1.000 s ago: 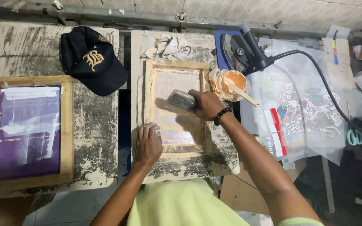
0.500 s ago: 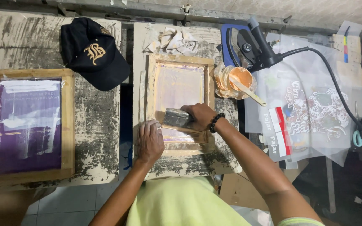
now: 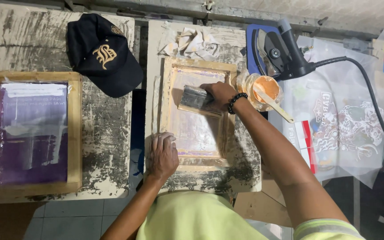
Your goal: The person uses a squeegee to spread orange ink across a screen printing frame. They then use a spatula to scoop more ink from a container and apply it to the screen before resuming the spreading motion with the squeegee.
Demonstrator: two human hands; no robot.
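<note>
Gripping squeegee (image 3: 195,98), right hand (image 3: 221,94) clamped; left hand (image 3: 162,155) flat, fingers spread, pressing screen frame (image 3: 169,95).

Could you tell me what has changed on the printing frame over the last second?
The right hand drew the grey squeegee toward the person, then pushed it back up the wooden screen frame. The left hand stayed pressed on the frame's near corner; the black cap did not move.
</note>
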